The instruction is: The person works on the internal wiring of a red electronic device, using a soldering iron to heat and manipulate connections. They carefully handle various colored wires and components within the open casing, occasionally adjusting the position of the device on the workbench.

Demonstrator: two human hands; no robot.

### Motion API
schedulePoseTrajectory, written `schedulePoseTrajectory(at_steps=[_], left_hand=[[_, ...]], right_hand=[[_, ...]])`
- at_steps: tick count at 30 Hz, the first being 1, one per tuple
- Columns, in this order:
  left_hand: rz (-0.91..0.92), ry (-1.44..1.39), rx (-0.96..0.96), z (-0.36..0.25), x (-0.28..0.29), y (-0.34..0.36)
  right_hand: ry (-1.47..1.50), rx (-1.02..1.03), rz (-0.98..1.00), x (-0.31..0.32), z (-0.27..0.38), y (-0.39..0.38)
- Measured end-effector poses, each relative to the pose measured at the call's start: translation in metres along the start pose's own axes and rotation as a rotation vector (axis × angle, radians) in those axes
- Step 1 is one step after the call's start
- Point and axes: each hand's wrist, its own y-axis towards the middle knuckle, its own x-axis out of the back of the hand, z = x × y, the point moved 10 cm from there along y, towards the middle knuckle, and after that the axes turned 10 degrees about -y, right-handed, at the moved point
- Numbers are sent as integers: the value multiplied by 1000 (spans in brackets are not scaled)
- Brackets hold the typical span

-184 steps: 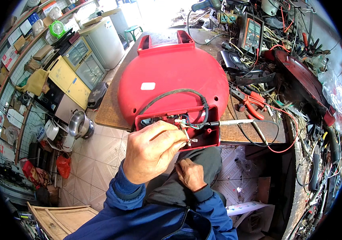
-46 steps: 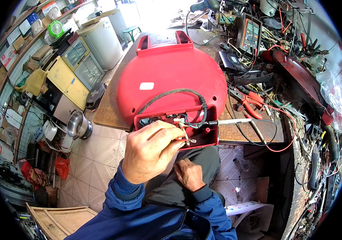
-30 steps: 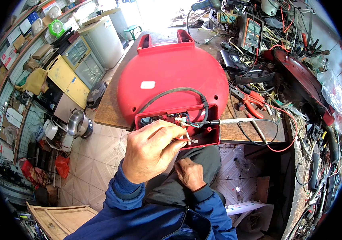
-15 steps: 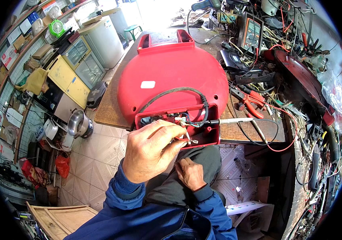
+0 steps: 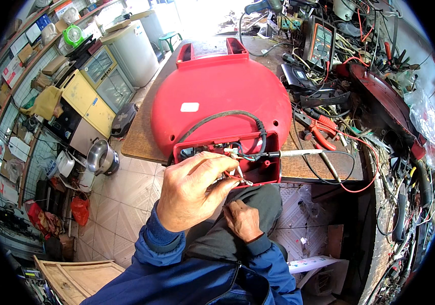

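My left hand (image 5: pixel 192 190) is closed at the near edge of the red housing's open compartment (image 5: pixel 271 173), pinching a thin white wire (image 5: pixel 239 172) with small metal terminals; the fingertips partly hide it. Other wires and a white connector (image 5: pixel 232 151) lie inside, below a black cable (image 5: pixel 212 115) arched over the red housing (image 5: pixel 217 89). A slim probe-like rod (image 5: pixel 299 153) lies across the compartment's right wall. My right hand (image 5: pixel 243 220) rests on my thigh, fingers curled, their inner side hidden.
The wooden bench (image 5: pixel 138 132) carries orange-handled pliers (image 5: pixel 324 137), a multimeter (image 5: pixel 321 43), tangled wires and a red panel (image 5: pixel 380 101) at the right. At the left are cabinets (image 5: pixel 82 101) and a steel pot (image 5: pixel 100 157) on the tiled floor (image 5: pixel 110 213).
My left thumb and fingertips have shifted slightly at the white wire, and its lower terminal sits a little differently. My right hand stays on my thigh.
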Motion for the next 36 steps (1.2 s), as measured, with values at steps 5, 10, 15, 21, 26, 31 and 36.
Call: schedulePoseTrajectory(at_steps=[5,10,15,21,26,31,36], left_hand=[[-6,-41,36,2,2,-1],[-5,-68,68,0,3,1],[-27,-107,57,-1,6,1],[-50,-156,37,0,8,1],[-28,-128,38,-2,8,2],[-26,-102,15,-2,8,0],[-19,-96,-24,-4,6,2]], right_hand=[[0,7,2,0,1,1],[-8,14,-6,-1,1,0],[-8,15,-3,1,1,0],[4,3,-5,1,0,-1],[1,-6,5,-1,-1,-1],[4,-2,4,-1,-1,-1],[8,-2,-3,0,-2,-2]])
